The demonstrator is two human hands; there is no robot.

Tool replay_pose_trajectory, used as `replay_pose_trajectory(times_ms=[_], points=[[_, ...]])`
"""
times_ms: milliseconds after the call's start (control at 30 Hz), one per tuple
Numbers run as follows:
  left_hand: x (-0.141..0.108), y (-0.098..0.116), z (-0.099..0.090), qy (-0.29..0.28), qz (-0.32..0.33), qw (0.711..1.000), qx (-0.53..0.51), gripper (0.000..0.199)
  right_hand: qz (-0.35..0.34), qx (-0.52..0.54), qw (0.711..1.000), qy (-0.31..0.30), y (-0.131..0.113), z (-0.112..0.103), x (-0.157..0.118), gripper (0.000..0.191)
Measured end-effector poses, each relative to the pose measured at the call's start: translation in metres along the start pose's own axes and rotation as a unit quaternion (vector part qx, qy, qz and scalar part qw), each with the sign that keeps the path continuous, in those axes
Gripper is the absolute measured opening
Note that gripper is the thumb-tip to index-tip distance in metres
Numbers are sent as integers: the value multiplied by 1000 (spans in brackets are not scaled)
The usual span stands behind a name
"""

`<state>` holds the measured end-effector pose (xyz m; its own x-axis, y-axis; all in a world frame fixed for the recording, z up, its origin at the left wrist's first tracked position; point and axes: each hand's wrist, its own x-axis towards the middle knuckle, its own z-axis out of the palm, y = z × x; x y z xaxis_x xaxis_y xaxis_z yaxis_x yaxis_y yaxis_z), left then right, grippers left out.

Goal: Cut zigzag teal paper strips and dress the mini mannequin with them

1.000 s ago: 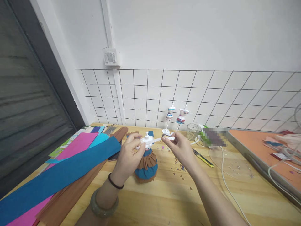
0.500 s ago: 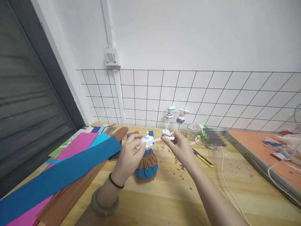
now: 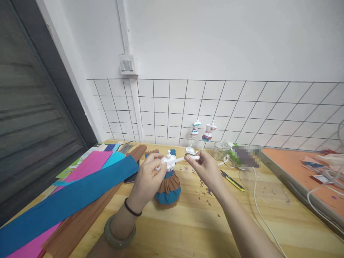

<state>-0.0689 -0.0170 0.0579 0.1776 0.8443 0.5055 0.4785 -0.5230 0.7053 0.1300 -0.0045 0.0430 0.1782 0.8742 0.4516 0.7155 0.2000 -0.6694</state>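
My left hand [image 3: 148, 177] is closed, pinching one end of a narrow white strip of tape [image 3: 179, 160]. The other end is pinched between thumb and fingers of my right hand [image 3: 205, 169]. Held taut, the strip runs across the front of a small white dress form [image 3: 170, 165] standing upright on the table; whether it touches the form I cannot tell. A ruffled blue and brown paper skirt [image 3: 168, 197] covers the form's lower part. Near my right fingertips lies a dark curved item [image 3: 190, 154], its kind unclear.
Two small dress forms [image 3: 196, 129] stand behind. Blue [image 3: 80, 191], pink [image 3: 88, 165] and brown crepe paper lies at left. A yellow utility knife [image 3: 232, 180], a glass jar [image 3: 221, 150], a white cord [image 3: 257, 200] and an orange board [image 3: 285, 168] are at right. Paper scraps [image 3: 205, 191] litter the table.
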Motion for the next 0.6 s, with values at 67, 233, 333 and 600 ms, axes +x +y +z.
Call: replay_pose_trajectory(times_ms=[67,233,333,600], points=[[-4,3,-3,2,9,1000,13,29,-1,2,1000,0,-2,-4,-4,38],[-25,8,-10,-11,27,998,64,32,-16,-3,1000,-8,1,-18,-31,34],[-45,5,-11,-23,63,993,94,31,-62,-36,997,-23,9,-26,-56,30],[-82,-22,-28,-62,-24,991,118,23,-90,-96,987,-90,46,-40,-116,22]])
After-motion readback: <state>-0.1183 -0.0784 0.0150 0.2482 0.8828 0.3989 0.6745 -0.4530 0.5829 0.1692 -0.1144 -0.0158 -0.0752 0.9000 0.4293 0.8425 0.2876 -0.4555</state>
